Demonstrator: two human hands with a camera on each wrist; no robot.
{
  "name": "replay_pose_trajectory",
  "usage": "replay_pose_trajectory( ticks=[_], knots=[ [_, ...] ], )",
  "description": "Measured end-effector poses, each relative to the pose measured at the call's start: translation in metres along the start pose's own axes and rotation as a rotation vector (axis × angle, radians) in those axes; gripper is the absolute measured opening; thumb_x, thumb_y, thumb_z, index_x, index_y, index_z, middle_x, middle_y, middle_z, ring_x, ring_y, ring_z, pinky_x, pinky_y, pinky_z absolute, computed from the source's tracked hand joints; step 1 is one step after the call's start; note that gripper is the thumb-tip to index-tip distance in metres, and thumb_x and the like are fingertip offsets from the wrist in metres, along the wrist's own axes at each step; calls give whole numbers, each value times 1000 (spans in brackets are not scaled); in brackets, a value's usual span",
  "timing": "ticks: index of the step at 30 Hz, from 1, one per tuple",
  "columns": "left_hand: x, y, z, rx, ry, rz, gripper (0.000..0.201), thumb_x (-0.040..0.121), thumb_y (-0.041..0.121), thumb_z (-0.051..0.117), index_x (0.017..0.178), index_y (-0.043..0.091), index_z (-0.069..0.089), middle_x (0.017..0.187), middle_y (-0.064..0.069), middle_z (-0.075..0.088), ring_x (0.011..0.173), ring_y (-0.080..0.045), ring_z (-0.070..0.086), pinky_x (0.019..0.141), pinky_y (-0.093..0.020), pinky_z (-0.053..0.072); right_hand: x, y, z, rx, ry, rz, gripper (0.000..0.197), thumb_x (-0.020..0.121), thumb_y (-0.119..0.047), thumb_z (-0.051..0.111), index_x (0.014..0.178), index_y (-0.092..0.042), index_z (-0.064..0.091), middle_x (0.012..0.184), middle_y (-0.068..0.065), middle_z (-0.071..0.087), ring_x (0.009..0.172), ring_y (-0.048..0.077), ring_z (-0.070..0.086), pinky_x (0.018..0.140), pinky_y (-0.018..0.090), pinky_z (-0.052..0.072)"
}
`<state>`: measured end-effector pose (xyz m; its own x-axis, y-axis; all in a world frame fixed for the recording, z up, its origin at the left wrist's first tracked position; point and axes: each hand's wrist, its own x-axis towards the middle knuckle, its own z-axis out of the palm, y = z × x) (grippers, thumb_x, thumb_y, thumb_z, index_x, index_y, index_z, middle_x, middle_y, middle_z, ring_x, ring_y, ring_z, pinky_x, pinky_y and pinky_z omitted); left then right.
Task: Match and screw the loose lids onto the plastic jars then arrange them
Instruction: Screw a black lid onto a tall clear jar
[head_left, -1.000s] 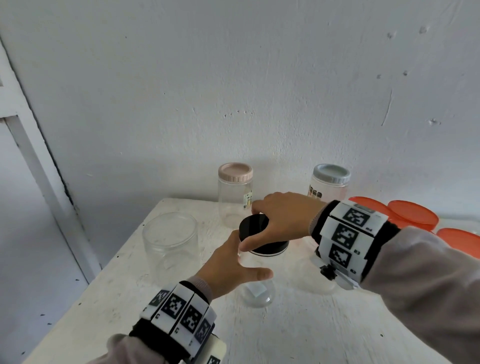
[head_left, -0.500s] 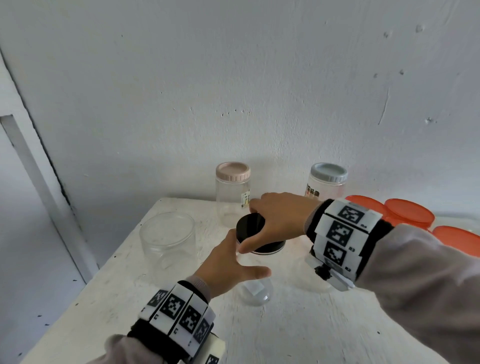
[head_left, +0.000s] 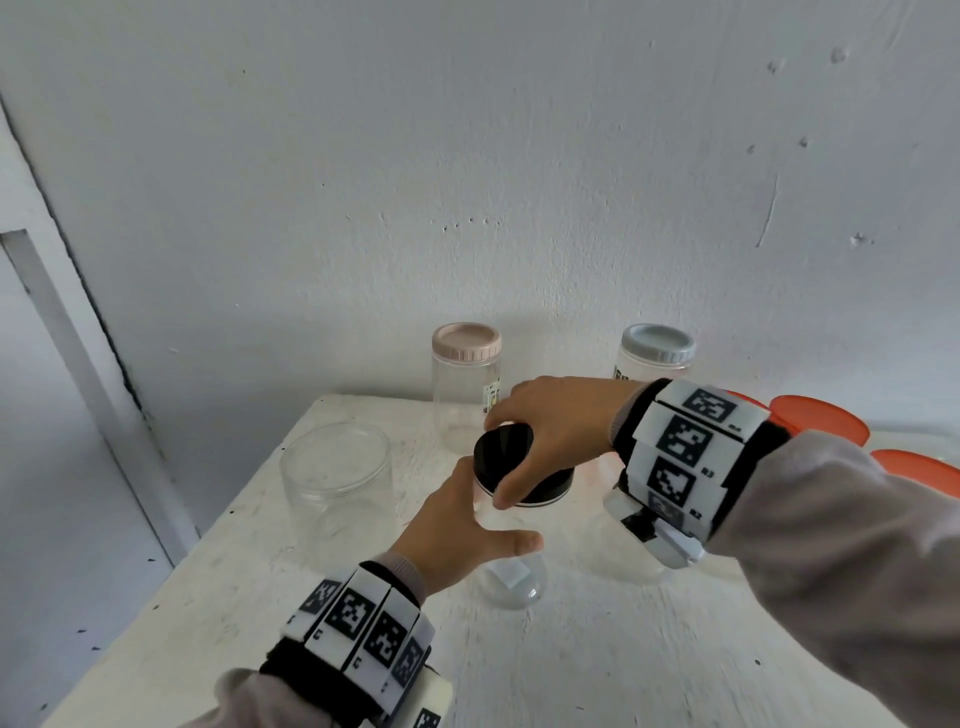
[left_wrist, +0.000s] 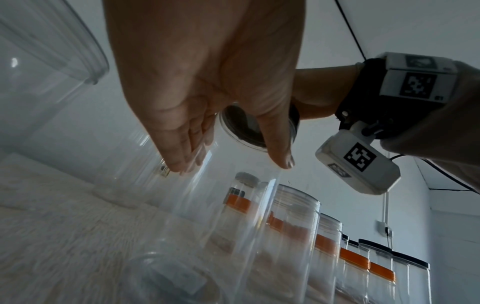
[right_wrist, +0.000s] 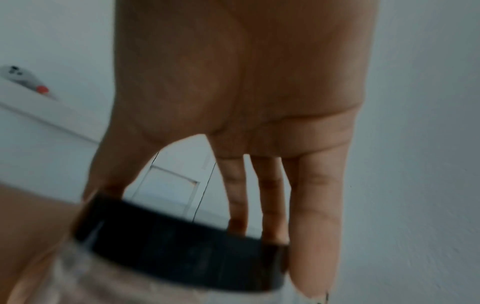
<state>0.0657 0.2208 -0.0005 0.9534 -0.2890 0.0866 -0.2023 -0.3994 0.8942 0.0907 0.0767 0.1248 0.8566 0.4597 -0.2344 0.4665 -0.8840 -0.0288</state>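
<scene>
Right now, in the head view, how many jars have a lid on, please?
3: the pink-lidded jar and grey-lidded jar by the wall, and the black-lidded jar nearer, its lid gripped by the right hand. The right arm may hide others.

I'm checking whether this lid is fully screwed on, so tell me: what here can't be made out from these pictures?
- Lid seating: in the head view the right hand covers part of the black lid; thread engagement is hidden.
- Right wrist view: motion blur smears the lid rim and the clear jar beneath.
- Left hand grip: the left wrist view leaves contact with the jar wall unclear.
- Orange lids: hidden by the right sleeve and the frame's right edge in the head view.
</scene>
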Motion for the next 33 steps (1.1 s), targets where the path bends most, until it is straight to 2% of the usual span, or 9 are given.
replay_pose_trajectory(
  ticks=[3,8,10,12,18,22,24,28,33],
  knots=[
    [-1,1,0,-9,-2,8,80,67,38,83,131,38,35,125,23,51,118,-1,45,102,-25,37,2,-2,8,-61,89,57,79,62,-85,53,115,-26,53,100,-10,53,91,13,54,72,27,45],
    [-1,1,2,-7,19,-3,81,67,39,83,132,31,36,128,16,52,120,-6,47,100,-25,37,-4,5,0,121,-98,-26,84,67,-60,74,139,-43,33,126,-15,39,115,9,40,96,32,41],
    [-1,1,2,-5,22,-9,82,67,39,83,133,31,36,128,16,51,121,-6,46,101,-25,37,-3,6,-3,120,-100,-68,81,68,-50,78,137,-45,37,127,-16,39,117,9,39,94,29,41],
    [-1,1,2,-1,21,-13,81,67,40,83,132,32,36,127,17,51,120,-6,46,101,-26,38,-1,7,-1,103,-56,-59,77,66,-57,76,133,-44,41,124,-17,43,114,8,41,93,30,42],
    [-3,3,2,-11,19,-4,79,67,39,83,130,37,37,124,22,51,119,-3,47,102,-26,38,3,0,12,-15,76,62,81,64,-84,54,123,-29,46,104,-9,48,90,13,51,64,25,39],
    [-2,4,2,14,25,-1,83,67,39,83,134,31,35,129,15,51,121,-6,47,104,-29,39,-3,6,2,110,-93,-5,88,67,-61,74,141,-40,30,126,-15,38,117,11,41,95,32,42],
    [-2,4,2,11,25,-2,83,68,39,83,135,30,34,131,14,50,122,-7,46,105,-30,39,-5,7,0,118,-105,-47,86,69,-48,78,141,-42,31,130,-16,36,120,10,37,100,34,40],
    [-2,3,2,11,22,-3,83,68,39,83,135,30,35,130,14,51,121,-7,47,105,-31,40,-3,6,1,97,-57,-37,79,69,-60,73,137,-41,38,123,-17,40,111,7,40,94,30,42],
    [-2,3,2,3,12,7,82,68,38,83,136,31,35,129,16,51,121,-5,47,103,-30,40,1,-1,9,23,39,49,81,66,-79,58,127,-28,43,109,-10,45,92,11,50,66,24,40]
  ],
)
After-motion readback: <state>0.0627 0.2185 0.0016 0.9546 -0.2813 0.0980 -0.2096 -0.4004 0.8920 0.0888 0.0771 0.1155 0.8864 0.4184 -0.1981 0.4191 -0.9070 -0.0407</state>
